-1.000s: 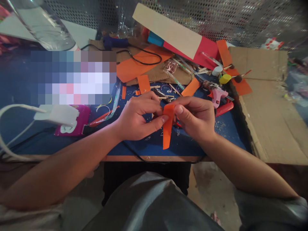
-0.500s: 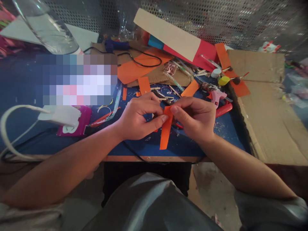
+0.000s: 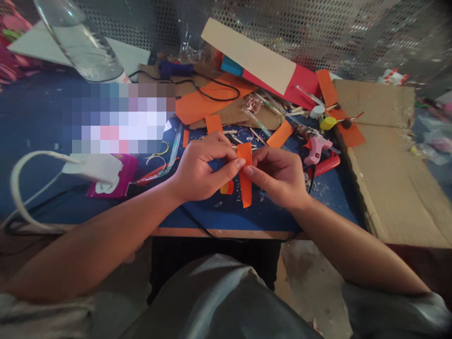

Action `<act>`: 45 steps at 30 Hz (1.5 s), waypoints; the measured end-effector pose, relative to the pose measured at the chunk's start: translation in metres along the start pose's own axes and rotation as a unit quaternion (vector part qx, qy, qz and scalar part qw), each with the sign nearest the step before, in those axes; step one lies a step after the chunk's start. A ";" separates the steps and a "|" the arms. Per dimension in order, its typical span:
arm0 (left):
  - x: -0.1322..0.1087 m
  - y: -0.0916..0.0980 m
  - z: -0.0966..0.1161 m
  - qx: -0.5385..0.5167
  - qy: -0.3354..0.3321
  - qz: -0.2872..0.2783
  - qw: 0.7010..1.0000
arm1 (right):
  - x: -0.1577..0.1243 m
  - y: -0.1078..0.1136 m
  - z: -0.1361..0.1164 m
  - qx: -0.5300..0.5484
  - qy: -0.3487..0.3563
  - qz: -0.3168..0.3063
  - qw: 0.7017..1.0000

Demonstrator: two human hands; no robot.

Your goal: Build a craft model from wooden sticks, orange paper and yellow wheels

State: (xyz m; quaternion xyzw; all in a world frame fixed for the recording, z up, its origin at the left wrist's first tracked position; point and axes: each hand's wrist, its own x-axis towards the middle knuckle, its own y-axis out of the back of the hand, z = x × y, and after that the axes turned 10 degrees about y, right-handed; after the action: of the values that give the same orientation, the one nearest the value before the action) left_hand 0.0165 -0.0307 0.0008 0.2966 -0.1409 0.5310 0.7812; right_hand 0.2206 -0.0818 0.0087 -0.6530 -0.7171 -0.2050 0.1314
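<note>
Strip of orange paper [image 3: 246, 192], right between the two hands, over the blue table [image 3: 275, 217]. Long way of the strip: almost straight from far to near, with only a tiny lean. Far end poking up past both thumbs; near end free, pointing back toward the edge of the table. Flat face turned up to view.

Held on one side by the left hand [image 3: 203, 172], with the thumb tip on the left edge, above the middle. Held on the other side by the right hand [image 3: 280, 179], with the thumb tip on the face, a little lower down. Thumb tips very close to each other, one on each side of the strip. Fingers closed in to meet the thumbs, pinching the paper; some tips hidden behind it, so hard to tell just how they sit. No hand nearer than the other: both touching the same strip, left from its left, right from its right.

Just under the left thumb, small curled piece in orange and yellow [image 3: 227, 187]. Past the fingers, orange square [image 3: 213, 124] on the left and slanted orange piece [image 3: 279, 134] on the right. Off beside the right hand, pink glue gun [image 3: 318, 148].
</note>
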 end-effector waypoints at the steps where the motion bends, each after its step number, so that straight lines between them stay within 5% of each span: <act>1: 0.000 0.000 0.000 -0.002 0.001 0.012 1.000 | 0.000 0.000 0.001 0.003 -0.005 -0.011 1.000; 18: 0.000 0.000 0.000 -0.023 0.037 0.029 0.999 | 0.003 0.005 0.001 0.126 -0.122 -0.068 0.982; 45: 0.002 0.002 -0.004 0.019 0.051 0.083 0.995 | 0.006 0.009 -0.001 0.156 -0.166 -0.109 0.968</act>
State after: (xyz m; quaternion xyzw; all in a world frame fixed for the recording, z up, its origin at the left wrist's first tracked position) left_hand 0.0151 -0.0262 -0.0001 0.2712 -0.1153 0.6112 0.7346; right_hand 0.2286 -0.0767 0.0137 -0.5672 -0.8189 0.0076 0.0880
